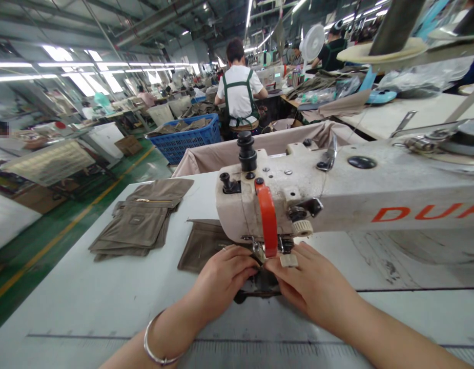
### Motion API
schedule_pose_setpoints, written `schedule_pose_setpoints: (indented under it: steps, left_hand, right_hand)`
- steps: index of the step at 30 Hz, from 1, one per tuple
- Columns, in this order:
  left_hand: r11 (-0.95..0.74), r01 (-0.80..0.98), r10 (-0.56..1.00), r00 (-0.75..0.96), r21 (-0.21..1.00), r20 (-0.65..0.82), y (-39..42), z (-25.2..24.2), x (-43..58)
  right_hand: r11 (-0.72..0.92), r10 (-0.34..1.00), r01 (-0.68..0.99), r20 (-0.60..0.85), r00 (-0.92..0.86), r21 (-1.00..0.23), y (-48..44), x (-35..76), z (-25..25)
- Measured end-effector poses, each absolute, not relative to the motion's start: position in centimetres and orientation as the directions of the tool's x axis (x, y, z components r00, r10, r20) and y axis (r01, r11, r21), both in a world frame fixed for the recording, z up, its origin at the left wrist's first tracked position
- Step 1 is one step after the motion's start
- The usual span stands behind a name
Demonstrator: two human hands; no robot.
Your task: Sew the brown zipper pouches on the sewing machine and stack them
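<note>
Cloth: olive-brown piece (pixel 200 246) lying flat on the counter (pixel 86 292), running under the machine's needle end; its left part shows clear of the machine, and its near right part is hidden under both hands.
Left hand: (pixel 221 279) knuckles up and fingers curled, tips pressed onto the cloth just left of the needle; whether it pinches the cloth or only presses on it, I cannot tell. A bracelet (pixel 156 349) sits on the wrist.
Right hand: (pixel 313 287) spread flat and released, palm down on the cloth just right of the needle, its fingertips almost meeting those of the left hand.
Machine: off-white sewing machine (pixel 336 200) reaching in from the right, orange letters on its arm, black knob on top of its head.
Guard: red strip (pixel 267 220) curving down the front of the head, ending just above the fingertips.
Stack: folded olive pieces (pixel 144 220) on the counter, left of the cloth and well apart from the hands.
Basket: blue, (pixel 186 136) far left beyond the counter, holding more olive cloth.
Person: (pixel 240 87) seated far off, back turned, white shirt crossed by green straps.
Fan: white, (pixel 312 42) far right of that person.
</note>
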State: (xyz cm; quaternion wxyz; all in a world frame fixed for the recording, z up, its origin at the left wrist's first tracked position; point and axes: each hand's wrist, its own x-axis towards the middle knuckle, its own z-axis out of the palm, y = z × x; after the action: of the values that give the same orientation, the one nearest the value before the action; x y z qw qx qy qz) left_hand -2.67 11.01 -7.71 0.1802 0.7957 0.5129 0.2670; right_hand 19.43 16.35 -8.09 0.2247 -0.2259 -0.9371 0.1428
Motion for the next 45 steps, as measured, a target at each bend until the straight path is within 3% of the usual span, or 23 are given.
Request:
schedule_pose_setpoints:
  steps: [10,16,18,20,25,27,30,32,40,45]
  left_hand:
    - [-0.421,0.720,0.907,0.333,0.551,0.258,10.9,-7.6,-2.6]
    - [-0.432,0.739,0.901,0.329,0.518,0.283,10.8,-7.5,-2.3]
    - [-0.449,0.732,0.893,0.343,0.513,0.293,10.5,-7.5,-2.3]
    - [-0.465,0.721,0.885,0.365,0.514,0.288,10.3,-7.4,-2.3]
    - [-0.401,0.763,0.912,0.282,0.507,0.298,9.8,-7.7,-2.1]
    - [-0.402,0.778,0.909,0.275,0.482,0.314,9.9,-7.8,-2.0]
    - [-0.478,0.748,0.867,0.320,0.460,0.381,10.2,-7.8,-2.1]
    - [-0.522,0.720,0.836,0.323,0.458,0.444,10.3,-7.8,-2.2]
    - [-0.671,0.712,0.711,0.538,0.208,0.452,9.9,-7.6,-2.0]
    - [-0.663,0.722,0.728,0.563,0.195,0.392,9.6,-7.6,-1.5]
  right_hand:
    - [0.862,0.487,0.368,0.364,-0.794,-0.350,16.4,19.2,-8.2]
    - [0.765,0.569,0.294,0.389,-0.725,-0.572,16.4,19.5,-8.3]
    - [0.736,0.613,0.334,0.369,-0.699,-0.590,17.0,20.5,-8.5]
    - [0.712,0.676,0.454,0.348,-0.650,-0.536,18.1,22.1,-8.8]
    - [0.559,0.821,0.794,0.291,-0.491,-0.238,19.9,24.5,-9.3]
    - [0.623,0.773,0.741,0.340,-0.536,-0.248,19.0,23.8,-9.0]
    - [0.831,0.546,0.414,0.402,-0.735,-0.372,16.8,21.5,-8.6]
    - [0.880,0.429,0.271,0.408,-0.806,-0.389,15.5,20.1,-8.6]
    - [0.913,0.386,0.279,0.407,-0.828,-0.297,14.9,19.5,-9.1]
    - [0.922,0.383,0.315,0.418,-0.823,-0.224,14.4,19.6,-9.3]
